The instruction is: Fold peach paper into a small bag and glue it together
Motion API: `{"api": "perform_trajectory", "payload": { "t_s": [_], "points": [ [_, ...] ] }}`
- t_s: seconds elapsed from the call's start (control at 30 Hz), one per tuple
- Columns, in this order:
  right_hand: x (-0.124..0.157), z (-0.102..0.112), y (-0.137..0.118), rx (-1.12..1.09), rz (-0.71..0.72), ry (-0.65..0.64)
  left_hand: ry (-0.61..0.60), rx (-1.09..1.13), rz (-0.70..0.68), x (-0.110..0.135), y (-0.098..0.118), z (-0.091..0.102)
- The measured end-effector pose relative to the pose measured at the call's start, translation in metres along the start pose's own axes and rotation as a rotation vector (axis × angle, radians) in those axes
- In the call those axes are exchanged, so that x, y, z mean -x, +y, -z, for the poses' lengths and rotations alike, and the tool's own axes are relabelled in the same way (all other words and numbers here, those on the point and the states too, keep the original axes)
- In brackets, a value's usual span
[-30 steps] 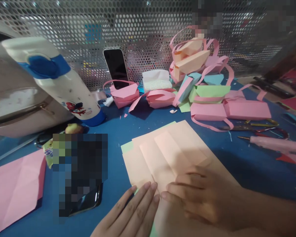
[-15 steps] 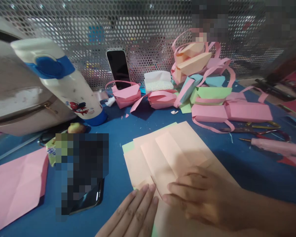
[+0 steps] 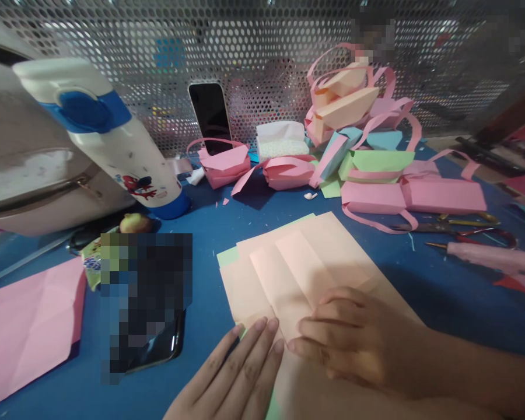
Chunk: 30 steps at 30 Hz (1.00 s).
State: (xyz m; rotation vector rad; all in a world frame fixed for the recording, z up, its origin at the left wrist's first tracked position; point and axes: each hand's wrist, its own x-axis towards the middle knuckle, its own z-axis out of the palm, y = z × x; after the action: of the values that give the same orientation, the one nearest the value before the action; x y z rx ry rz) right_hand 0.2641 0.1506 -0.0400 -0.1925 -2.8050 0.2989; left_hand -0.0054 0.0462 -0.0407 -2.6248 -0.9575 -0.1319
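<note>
A stack of peach paper sheets (image 3: 306,262) lies on the blue table (image 3: 441,286), with a green sheet (image 3: 226,256) peeking out at its left edge. The top sheet is folded into long panels. My left hand (image 3: 240,373) lies flat with fingers stretched out on the near left corner of the paper. My right hand (image 3: 354,338) rests on the paper beside it, fingers curled and pressing down on the fold; nothing shows inside it. The fingertips of both hands nearly meet.
Folded pink, green and blue paper bags (image 3: 367,157) are heaped at the back. A phone (image 3: 210,116) leans on the perforated metal wall. A white and blue bottle (image 3: 109,146), a grey bag (image 3: 30,175), pink paper (image 3: 26,326), scissors (image 3: 464,227) and a pink glue gun (image 3: 499,259) surround the sheets.
Both hands stay on the near edge of the peach paper with only slight shifts of the fingers. The view has tilted a little.
</note>
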Motion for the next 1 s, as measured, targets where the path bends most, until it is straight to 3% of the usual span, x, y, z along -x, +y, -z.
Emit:
{"api": "perform_trajectory", "payload": {
  "t_s": [0.57,0.8,1.0],
  "points": [
    [0.0,-0.001,-0.005,0.049,0.068,-0.005,0.039,-0.02,0.018,-0.01,0.003,0.009],
    [-0.004,0.003,-0.01,-0.08,-0.017,-0.084,0.051,-0.042,0.001,-0.009,0.004,0.008],
    [-0.005,0.003,-0.009,-0.119,-0.045,-0.096,-0.007,-0.058,0.083,-0.003,0.006,0.007]
  ]
}}
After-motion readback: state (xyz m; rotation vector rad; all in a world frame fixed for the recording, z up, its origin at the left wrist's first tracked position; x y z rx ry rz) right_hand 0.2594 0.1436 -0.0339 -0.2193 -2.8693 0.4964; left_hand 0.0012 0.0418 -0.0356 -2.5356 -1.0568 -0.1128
